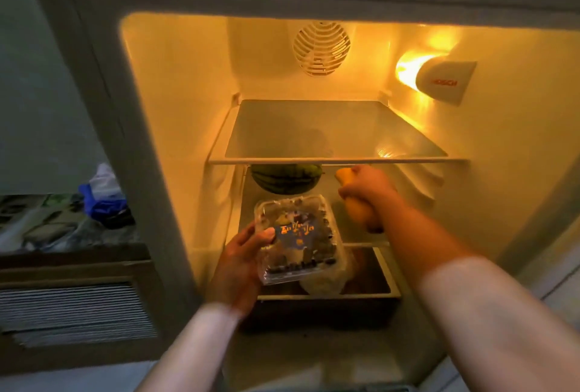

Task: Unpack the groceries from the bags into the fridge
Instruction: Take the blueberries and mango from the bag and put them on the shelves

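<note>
We've got the left hand [241, 261] gripping a berry clamshell [298, 236] — right hand [365, 186] wrapped around an orange fruit [361, 214] inside the fridge [188, 84].

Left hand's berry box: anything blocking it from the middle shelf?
Nothing visible blocks it. The left hand holds the berry box at the front of the middle shelf. The watermelon sits at the back; the right hand holds a yellow fruit off to the right.

Home kitchen, by the look of it: open fridge [314, 84] lit yellow inside, glass shelf [335, 159] just above the fingers [348, 194], watermelon [287, 178] beyond them, patterned counter [47, 222] with plastic bags [103, 194] far left.
</note>
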